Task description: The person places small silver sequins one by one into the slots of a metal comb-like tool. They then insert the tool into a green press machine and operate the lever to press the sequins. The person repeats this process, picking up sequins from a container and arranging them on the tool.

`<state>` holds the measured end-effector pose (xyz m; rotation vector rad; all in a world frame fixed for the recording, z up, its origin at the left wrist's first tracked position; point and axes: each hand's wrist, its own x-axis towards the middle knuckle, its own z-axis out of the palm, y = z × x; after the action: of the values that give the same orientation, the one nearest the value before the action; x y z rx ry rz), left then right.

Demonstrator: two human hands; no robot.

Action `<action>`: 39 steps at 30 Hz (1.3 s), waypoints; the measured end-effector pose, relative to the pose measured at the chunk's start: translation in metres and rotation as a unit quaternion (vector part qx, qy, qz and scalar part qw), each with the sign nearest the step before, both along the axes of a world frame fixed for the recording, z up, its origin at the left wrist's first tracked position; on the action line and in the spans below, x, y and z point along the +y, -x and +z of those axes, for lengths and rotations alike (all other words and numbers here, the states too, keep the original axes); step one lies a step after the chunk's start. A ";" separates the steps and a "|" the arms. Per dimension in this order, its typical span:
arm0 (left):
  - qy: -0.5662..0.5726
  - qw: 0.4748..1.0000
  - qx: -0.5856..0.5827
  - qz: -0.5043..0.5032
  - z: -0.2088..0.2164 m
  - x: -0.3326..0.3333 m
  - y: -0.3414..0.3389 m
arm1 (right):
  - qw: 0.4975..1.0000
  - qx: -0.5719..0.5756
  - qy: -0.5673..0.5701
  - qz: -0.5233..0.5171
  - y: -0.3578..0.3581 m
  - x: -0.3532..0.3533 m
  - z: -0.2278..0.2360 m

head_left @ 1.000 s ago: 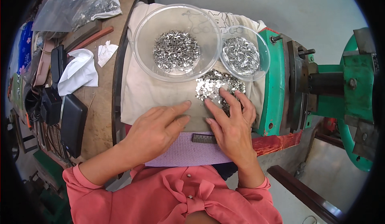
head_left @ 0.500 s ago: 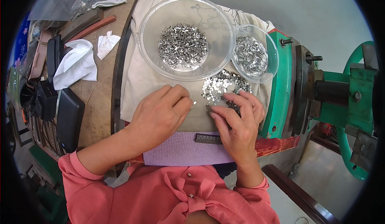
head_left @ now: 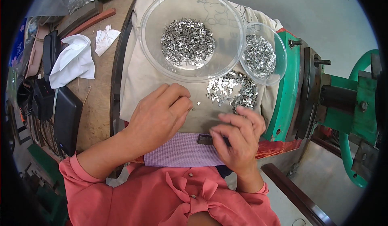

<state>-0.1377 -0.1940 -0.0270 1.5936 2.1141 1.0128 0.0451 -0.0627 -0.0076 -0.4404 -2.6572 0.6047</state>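
Metal pieces (head_left: 225, 87) lie heaped right of frame centre, more exposed now that the right hand (head_left: 238, 139) has drawn back toward the lower edge, so handling seems paused there. The left hand (head_left: 159, 114) curls left of centre; whether either grip is apart or clamped, I cannot tell.

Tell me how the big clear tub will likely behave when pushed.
The big clear tub would probably stay upright, since it looks wide and its metal bits lie low inside. The cloth beneath may wrinkle and drag, as it shows folds. The tub's sides look thin, so might flex slightly.
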 end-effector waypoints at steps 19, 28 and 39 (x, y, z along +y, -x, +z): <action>-0.042 0.998 0.051 -0.005 0.000 -0.002 -0.007 | 0.998 -0.010 -0.061 0.026 0.039 0.014 -0.015; -0.036 0.998 -0.013 -0.051 0.007 -0.015 -0.031 | 0.998 0.013 -0.046 0.033 0.028 0.016 -0.011; -0.022 0.996 -0.013 -0.080 -0.005 -0.011 -0.047 | 0.999 -0.012 0.042 -0.010 -0.033 -0.016 -0.016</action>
<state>-0.0910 -0.2050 -0.0322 1.7290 1.9251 1.0275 0.0777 -0.0785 -0.0236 -0.4998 -2.6534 0.7112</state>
